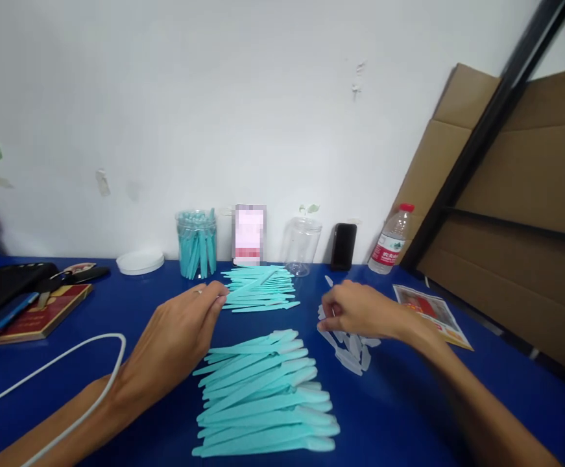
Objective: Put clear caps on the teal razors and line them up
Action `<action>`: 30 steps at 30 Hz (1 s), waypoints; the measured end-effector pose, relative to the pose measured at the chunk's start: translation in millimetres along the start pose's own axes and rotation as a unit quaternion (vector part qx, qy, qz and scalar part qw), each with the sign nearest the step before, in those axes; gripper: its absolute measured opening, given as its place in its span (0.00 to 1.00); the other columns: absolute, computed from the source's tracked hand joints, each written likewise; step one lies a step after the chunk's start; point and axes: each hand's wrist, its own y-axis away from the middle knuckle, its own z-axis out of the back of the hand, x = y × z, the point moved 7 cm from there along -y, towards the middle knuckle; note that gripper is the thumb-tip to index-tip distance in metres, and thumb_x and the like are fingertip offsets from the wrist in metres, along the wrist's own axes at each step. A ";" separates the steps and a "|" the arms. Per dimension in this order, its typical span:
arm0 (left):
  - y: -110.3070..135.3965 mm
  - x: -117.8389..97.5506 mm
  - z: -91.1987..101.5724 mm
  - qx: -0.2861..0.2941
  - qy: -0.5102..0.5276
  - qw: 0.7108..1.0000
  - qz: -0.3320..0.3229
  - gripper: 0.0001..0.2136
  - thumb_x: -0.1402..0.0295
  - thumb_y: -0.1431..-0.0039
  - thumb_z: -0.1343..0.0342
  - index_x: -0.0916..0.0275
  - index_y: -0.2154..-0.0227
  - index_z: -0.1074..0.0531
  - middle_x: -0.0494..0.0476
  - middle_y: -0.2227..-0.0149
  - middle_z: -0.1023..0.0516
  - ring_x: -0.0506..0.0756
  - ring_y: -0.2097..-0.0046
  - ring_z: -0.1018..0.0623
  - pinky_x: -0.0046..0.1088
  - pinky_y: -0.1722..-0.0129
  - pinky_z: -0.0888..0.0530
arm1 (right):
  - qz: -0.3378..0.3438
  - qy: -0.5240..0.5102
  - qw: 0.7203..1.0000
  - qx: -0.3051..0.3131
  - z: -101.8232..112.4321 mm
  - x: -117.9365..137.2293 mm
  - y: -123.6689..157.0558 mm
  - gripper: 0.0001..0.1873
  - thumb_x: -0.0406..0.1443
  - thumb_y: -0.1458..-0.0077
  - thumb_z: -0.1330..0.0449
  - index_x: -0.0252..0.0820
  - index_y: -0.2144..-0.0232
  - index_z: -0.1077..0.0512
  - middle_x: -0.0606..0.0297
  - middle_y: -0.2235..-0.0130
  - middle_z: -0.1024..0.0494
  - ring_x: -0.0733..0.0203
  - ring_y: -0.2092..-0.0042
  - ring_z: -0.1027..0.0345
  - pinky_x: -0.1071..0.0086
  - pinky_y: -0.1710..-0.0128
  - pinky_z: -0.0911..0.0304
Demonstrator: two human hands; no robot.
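Observation:
My left hand (182, 327) is closed in a pinch at the left end of a turquoise eyebrow razor (257, 283), which slants over the far row of razors. Thumb and index finger of my right hand (357, 308) are pressed together around a small clear blade cap (320, 312), partly hidden by the fingertips. Below that hand lies a loose heap of clear caps (354, 353). Between my forearms, nearer to me, a larger pile of turquoise razors (263, 395) is stacked, with whitish covers over their right ends.
A clear jar of turquoise razors (197, 246), a blurred-out display (250, 235), a clear jar (304, 243), a black phone (344, 246) and a water bottle (393, 240) line the wall. A white lid (140, 262) lies left. A white cable (92, 402) crosses my left forearm.

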 end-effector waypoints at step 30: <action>4.5 -8.2 -5.6 0.043 0.030 0.998 0.018 0.15 0.67 0.30 0.68 0.58 0.66 0.37 0.53 0.70 0.29 0.56 0.69 0.28 0.30 0.67 0.35 | 0.053 -0.658 0.748 -0.069 -19.9 38.0 -24.9 0.13 0.34 0.60 0.30 0.37 0.70 0.26 0.70 0.75 0.32 0.69 0.75 0.41 0.77 0.83 0.43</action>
